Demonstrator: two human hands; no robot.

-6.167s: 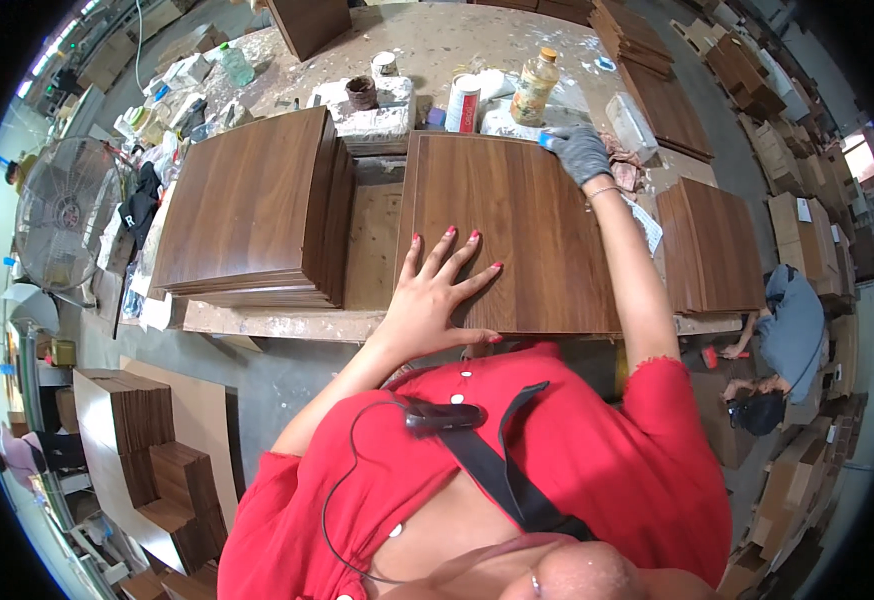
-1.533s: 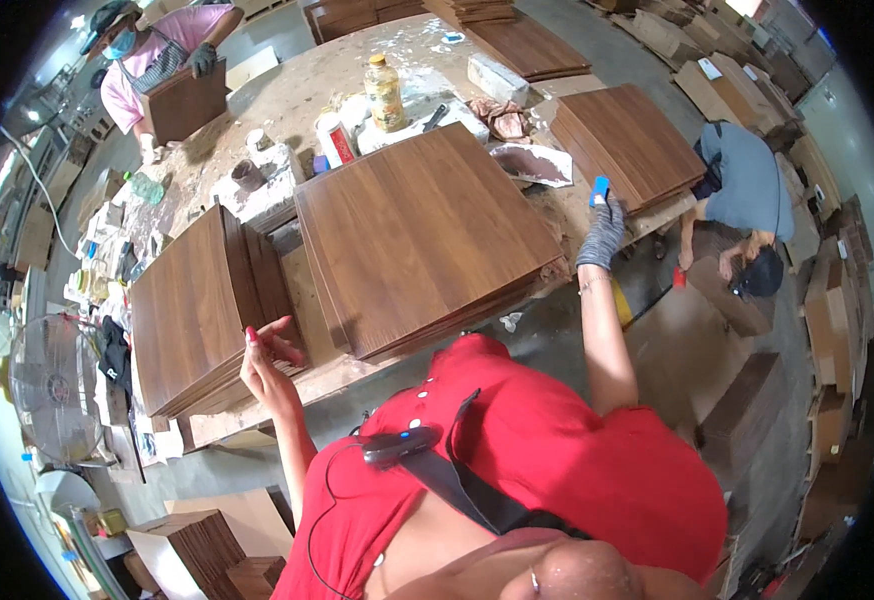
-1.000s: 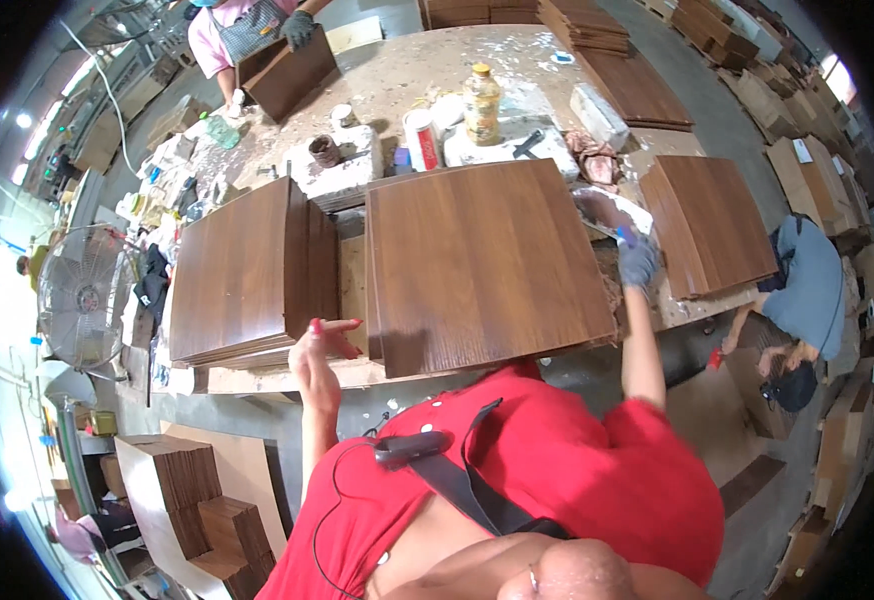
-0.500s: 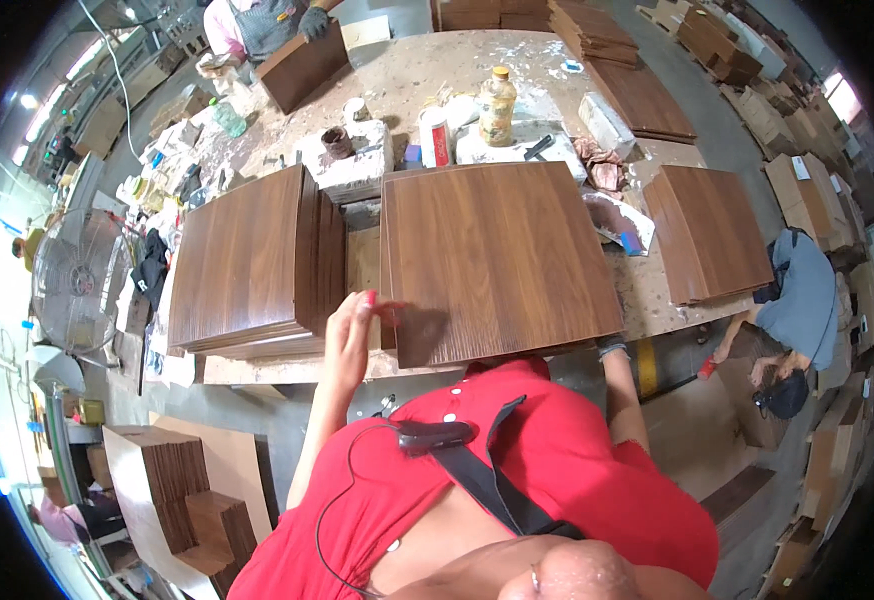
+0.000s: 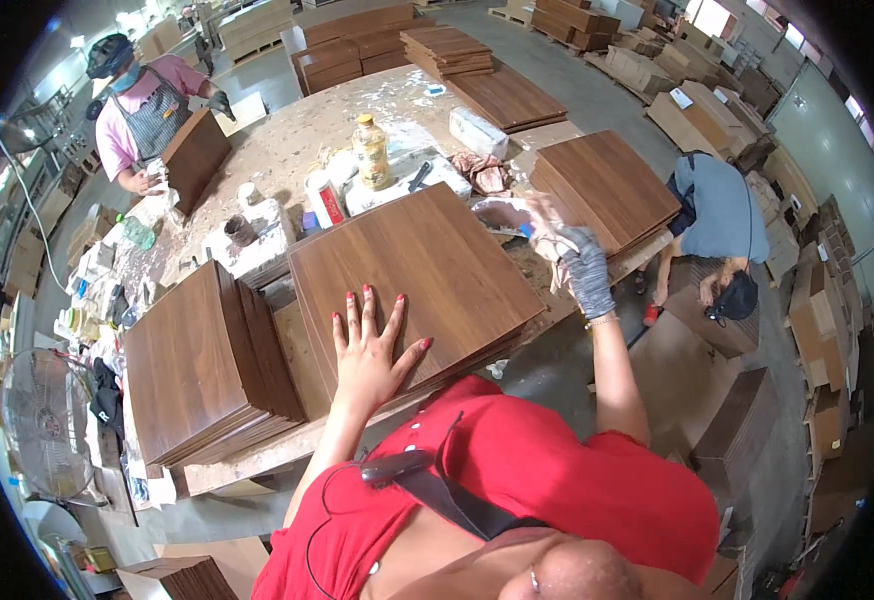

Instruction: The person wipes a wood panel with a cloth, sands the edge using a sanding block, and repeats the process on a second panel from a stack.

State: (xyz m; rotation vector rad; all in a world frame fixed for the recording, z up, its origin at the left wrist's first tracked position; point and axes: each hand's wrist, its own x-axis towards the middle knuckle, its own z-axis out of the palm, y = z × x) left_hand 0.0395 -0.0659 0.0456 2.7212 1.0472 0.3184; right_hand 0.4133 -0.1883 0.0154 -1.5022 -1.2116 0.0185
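My left hand (image 5: pixel 368 352) lies bare and flat, fingers spread, on the top wood-grain panel (image 5: pixel 427 265) of the middle stack. My right hand (image 5: pixel 588 272), in a grey glove, is closed around a pale pinkish rag (image 5: pixel 549 238), a little blurred. It is raised past the right corner of that panel, beside the right-hand stack of panels (image 5: pixel 607 185). Behind the rag, partly covered, sits a whitish tray (image 5: pixel 502 214) with something blue at its edge. Another panel stack (image 5: pixel 192 365) stands to the left of my left hand.
On the worktable (image 5: pixel 302 125) stand a yellow-capped bottle (image 5: pixel 370 155), a red-and-white can (image 5: pixel 325 200), a brown pot (image 5: pixel 240 231) and a crumpled rag (image 5: pixel 482 172). Across it, a co-worker (image 5: pixel 152 115) holds a panel upright. Another person (image 5: pixel 722 215) bends over a box at right.
My left hand has gone from the panel's left edge to flat on its top. My right hand has come up from below the table's edge, now showing a rag. The view has turned.
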